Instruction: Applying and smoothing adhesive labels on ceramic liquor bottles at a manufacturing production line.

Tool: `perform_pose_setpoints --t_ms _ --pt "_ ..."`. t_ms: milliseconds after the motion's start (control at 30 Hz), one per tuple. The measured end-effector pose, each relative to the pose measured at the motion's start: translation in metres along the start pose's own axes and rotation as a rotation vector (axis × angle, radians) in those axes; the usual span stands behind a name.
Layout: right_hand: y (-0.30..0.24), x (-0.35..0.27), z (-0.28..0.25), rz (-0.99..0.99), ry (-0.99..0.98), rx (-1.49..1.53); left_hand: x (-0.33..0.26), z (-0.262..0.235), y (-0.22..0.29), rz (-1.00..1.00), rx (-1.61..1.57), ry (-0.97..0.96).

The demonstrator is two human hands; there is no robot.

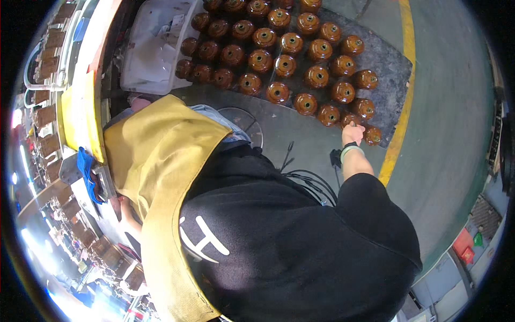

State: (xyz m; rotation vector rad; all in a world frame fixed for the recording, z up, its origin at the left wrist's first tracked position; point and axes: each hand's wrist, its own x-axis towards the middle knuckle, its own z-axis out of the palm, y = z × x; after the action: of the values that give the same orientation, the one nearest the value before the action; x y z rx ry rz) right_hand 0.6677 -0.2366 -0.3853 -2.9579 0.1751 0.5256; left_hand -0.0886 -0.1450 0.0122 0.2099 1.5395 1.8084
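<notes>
At the near right corner of a group of brown glossy round pieces, each with a hole in its top, my right hand [352, 134] is closed at the top of one brown glossy round piece [350, 119]. Its fingertips are partly hidden. Another brown glossy round piece [372, 135] stands just right of my hand. Far to the left, my left hand [127, 213] is at the bench edge, below a blue object [86, 169] that I cannot name. My sleeve and apron crowd that area, and the left fingers barely show.
Several more brown round pieces [260, 60] stand in rows on a dark floor sheet [394, 72]. A whitish plastic tub [147, 67] lies to their left. A yellow floor line [399, 131] runs along the right. Black cables [311, 180] lie near my right arm.
</notes>
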Motion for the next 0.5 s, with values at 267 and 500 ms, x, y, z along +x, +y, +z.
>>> perform_pose_setpoints --t_ms 267,500 --pt "-0.052 0.024 -0.001 -0.607 0.206 0.122 -0.001 0.004 -0.004 0.014 0.048 -0.004" --pt "-0.117 0.036 0.006 -0.529 -0.036 -0.127 -0.007 0.000 -0.005 0.035 0.089 0.008"
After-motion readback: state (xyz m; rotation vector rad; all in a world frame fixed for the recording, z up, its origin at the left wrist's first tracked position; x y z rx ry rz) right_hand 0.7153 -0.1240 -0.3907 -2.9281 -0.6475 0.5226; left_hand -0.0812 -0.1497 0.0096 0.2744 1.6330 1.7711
